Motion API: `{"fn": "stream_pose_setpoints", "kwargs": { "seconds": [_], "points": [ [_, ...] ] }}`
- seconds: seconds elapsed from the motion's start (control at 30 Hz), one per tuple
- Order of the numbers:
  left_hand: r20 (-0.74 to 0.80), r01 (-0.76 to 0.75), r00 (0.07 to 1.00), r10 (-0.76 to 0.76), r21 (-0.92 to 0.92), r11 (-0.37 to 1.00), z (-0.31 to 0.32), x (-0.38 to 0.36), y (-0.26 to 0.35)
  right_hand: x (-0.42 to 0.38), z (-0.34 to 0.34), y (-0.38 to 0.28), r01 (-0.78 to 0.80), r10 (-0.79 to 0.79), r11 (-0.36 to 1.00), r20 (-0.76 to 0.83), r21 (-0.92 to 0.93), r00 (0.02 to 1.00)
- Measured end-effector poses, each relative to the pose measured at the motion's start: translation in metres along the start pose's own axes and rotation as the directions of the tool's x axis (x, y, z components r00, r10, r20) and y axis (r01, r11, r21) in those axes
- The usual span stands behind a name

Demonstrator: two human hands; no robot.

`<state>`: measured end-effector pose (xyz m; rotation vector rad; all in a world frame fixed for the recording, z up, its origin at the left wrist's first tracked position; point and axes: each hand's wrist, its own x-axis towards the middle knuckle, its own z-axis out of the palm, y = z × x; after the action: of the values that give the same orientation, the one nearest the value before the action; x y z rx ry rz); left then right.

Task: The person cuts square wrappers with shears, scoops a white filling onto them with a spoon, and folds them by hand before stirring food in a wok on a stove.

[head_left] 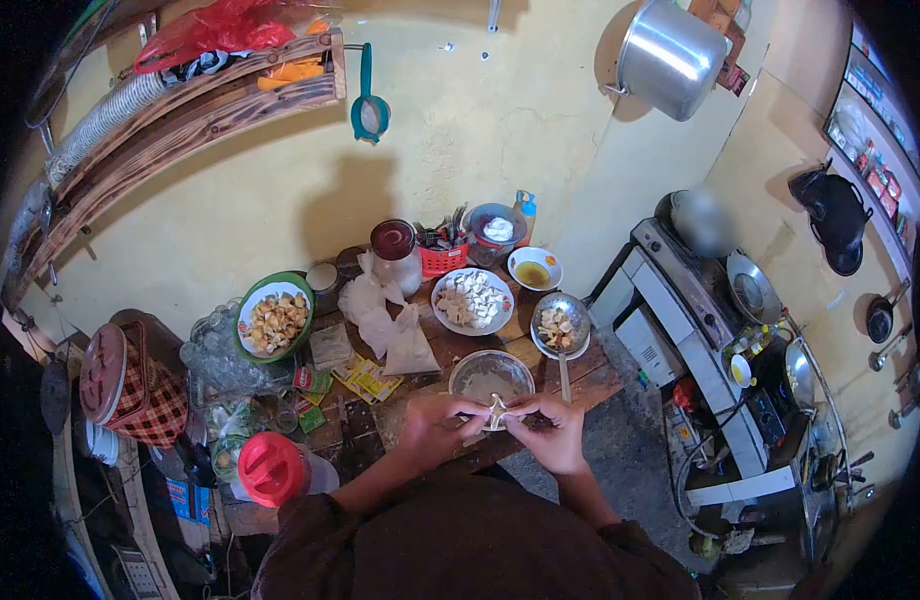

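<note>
My left hand point(442, 428) and my right hand point(552, 430) meet at the table's front edge, fingertips pinched on a small pale, folded-looking piece of food point(497, 411). Its exact kind is too small to make out. Just beyond and partly under my fingers is a bowl point(492, 354) with a whitish substance in it. Farther back, a white bowl point(437, 303) holds many white chunks. To the right, a metal skimmer point(566, 378) with browned pieces rests over a pale dish.
Browned pieces fill a plate in a green basin point(242, 330) at left. Plastic bags point(410, 345), yellow sachets point(370, 380) and a bowl of yellowish liquid point(552, 258) share the wooden table. A red-lidded container point(273, 470) stands near my left arm; a stove point(680, 285) is at right.
</note>
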<state>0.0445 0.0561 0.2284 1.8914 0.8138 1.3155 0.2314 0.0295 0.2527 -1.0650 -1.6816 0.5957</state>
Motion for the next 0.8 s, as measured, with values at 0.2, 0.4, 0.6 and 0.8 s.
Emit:
{"fn": "stream_pose_setpoints", "kwargs": {
  "seconds": [0.2, 0.4, 0.6, 0.8],
  "points": [
    [-0.072, 0.093, 0.993, -0.097, -0.055, 0.994, 0.005, 0.005, 0.015, -0.007, 0.009, 0.016, -0.15, 0.173, 0.935, -0.046, 0.322, 0.984],
    [-0.08, 0.119, 0.989, -0.122, -0.043, 0.992, 0.009, 0.003, 0.004, -0.006, 0.012, 0.019, -0.108, 0.129, 0.94, -0.043, 0.323, 0.991],
    [-0.077, 0.074, 0.994, -0.083, -0.11, 0.991, 0.016, 0.009, -0.008, -0.005, 0.012, 0.03, -0.19, 0.2, 0.945, -0.011, 0.267, 0.98],
    [-0.005, 0.311, 0.948, -0.319, -0.198, 0.929, 0.019, 0.017, -0.014, -0.005, 0.016, 0.045, -0.223, 0.253, 0.908, -0.041, 0.356, 0.966]
  ]
}}
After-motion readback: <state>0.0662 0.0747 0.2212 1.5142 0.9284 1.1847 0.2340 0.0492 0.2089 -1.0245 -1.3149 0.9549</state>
